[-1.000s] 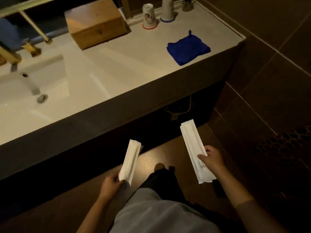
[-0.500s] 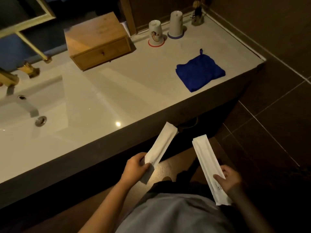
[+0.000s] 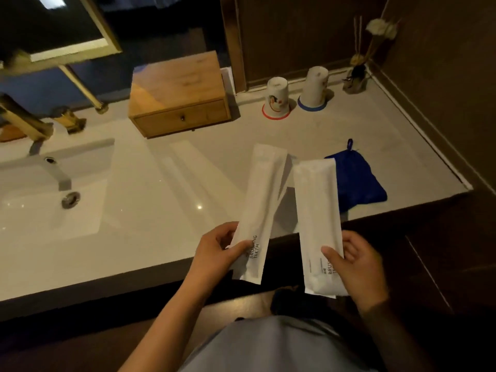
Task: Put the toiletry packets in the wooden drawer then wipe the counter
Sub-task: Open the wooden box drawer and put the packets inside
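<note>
My left hand (image 3: 217,251) pinches the lower end of a long white toothbrush packet (image 3: 261,200) that points up over the counter's front edge. My right hand (image 3: 354,261) holds a second white packet (image 3: 316,210) the same way, just to the right of the first. The wooden drawer box (image 3: 177,95) stands at the back of the pale counter (image 3: 150,183), its drawer closed with a small dark knob. A folded blue cloth (image 3: 359,181) lies on the counter, partly hidden behind the right packet.
A sink basin (image 3: 40,191) with a brass tap (image 3: 24,122) lies at the left. Two upturned white cups (image 3: 277,99) stand at the back right, beside a reed diffuser (image 3: 357,73) in the corner. Dark tiled wall bounds the counter's right side.
Both hands have risen from below the counter edge, bringing the two packets up over the counter and closer together. The view has shifted toward the counter.
</note>
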